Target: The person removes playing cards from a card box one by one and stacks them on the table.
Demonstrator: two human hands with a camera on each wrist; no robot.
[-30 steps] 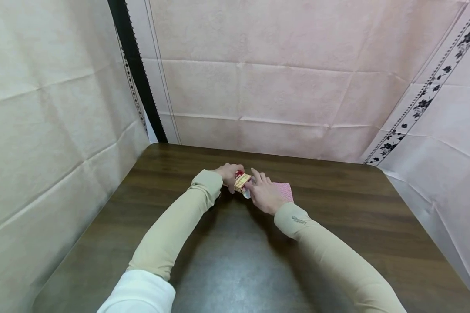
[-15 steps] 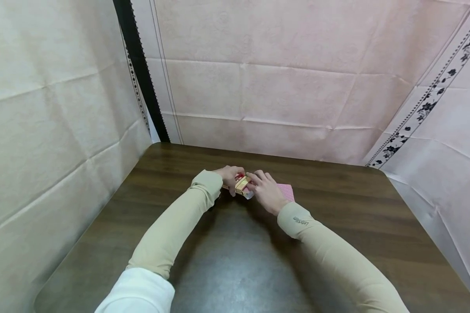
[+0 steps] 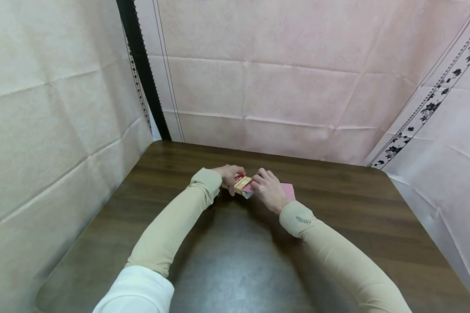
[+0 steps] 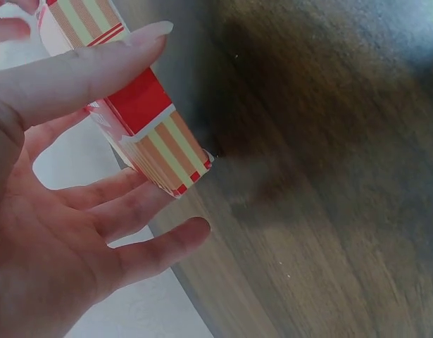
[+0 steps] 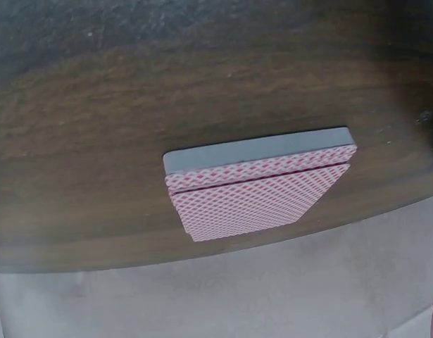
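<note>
In the head view my left hand point(image 3: 228, 174) grips a red and yellow striped card box point(image 3: 241, 183) near the far middle of the table. The left wrist view shows the thumb across the box point(image 4: 147, 105) and fingers beneath it. A pink piece like the backs of playing cards point(image 3: 248, 188) sticks out at the box's right end, beside a pale flap. My right hand point(image 3: 269, 191) has its fingers curled at this piece and seems to pinch it; the fingertips are partly hidden. Just right of that hand a deck of pink-backed playing cards point(image 5: 251, 201) lies on the table.
The brown wooden table point(image 3: 227, 261) has rounded far corners. Pale cloth walls point(image 3: 258, 87) rise behind it and at both sides, the far edge lying just beyond the hands. The deck's top part sits slightly offset.
The right hand has drawn slightly right and its fingers have curled in; more of the pink piece shows at the box's end. My left hand keeps its grip on the box.
</note>
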